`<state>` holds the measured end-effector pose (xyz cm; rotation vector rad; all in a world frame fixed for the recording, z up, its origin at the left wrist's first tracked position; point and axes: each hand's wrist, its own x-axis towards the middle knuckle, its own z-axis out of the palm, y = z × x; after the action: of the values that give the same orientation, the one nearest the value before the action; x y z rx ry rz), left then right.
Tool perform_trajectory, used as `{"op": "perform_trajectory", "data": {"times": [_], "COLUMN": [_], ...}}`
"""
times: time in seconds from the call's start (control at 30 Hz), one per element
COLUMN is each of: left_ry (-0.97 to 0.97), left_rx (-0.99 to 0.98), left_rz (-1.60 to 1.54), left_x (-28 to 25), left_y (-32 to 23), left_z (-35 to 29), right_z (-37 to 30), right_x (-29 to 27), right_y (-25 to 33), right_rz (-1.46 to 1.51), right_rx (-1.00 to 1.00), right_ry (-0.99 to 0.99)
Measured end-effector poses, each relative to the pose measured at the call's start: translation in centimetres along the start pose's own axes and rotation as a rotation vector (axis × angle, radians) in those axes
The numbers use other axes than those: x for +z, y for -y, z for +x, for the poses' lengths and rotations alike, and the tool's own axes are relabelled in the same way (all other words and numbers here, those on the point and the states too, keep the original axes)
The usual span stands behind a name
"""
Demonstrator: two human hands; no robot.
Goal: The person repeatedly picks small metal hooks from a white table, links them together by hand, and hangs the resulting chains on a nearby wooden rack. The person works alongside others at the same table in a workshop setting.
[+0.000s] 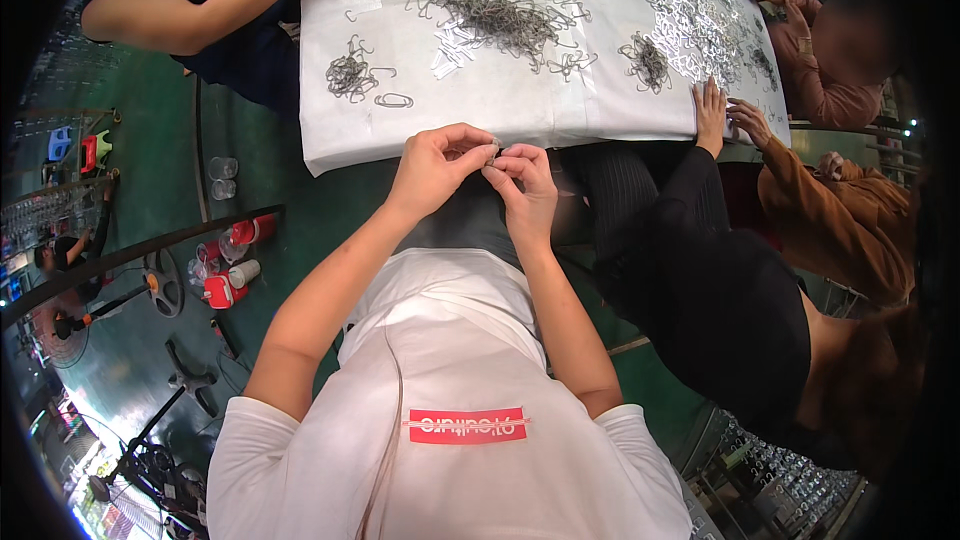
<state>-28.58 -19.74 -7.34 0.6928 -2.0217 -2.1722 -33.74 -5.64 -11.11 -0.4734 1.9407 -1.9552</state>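
Note:
My left hand and my right hand meet just in front of the table's near edge, above my lap. Thumb and fingers of both are pinched together around a small greyish metal piece. Most of it is hidden by the fingertips, so its exact shape cannot be made out. Nearest to my hands on the white-covered table lies a single bent wire loop. Beside it sits a small pile of dark wire hooks. A larger heap of dark wire hooks spreads farther back.
Flat silvery metal pieces cover the table's right side, near another small wire pile. A co-worker in black sits close on my right, others around the table. On the left floor stand red-and-white jugs and a fan.

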Motion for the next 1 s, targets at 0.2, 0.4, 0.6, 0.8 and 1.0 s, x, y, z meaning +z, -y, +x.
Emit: {"op": "perform_trajectory", "data": {"times": [0.2,0.4,0.6,0.8,1.0], "left_ry": [-0.042,-0.074,-0.115,-0.176,-0.2], "left_rx": [0.185,0.223,0.287,0.274,0.282], "left_rz": [-0.005,0.073,0.095,0.076,0.111], "left_x": [0.4,0.9,1.4,1.7,1.5], "left_y": [1.2,2.1,2.4,2.1,2.0], "left_z": [-0.5,-1.0,-0.6,-0.6,-1.4], "right_z": [0.2,4.5,16.5,20.3,19.0], "right_x": [-0.5,-4.0,-4.8,-3.5,-3.4], "right_y": [-0.8,-2.2,-4.4,-5.8,-3.6], "right_rz": [-0.137,-0.337,-1.002,-1.356,-0.512], "right_rx": [-0.078,0.031,-0.349,-0.492,0.218], "right_ry": [0.032,0.026,0.031,0.133,0.162]}}
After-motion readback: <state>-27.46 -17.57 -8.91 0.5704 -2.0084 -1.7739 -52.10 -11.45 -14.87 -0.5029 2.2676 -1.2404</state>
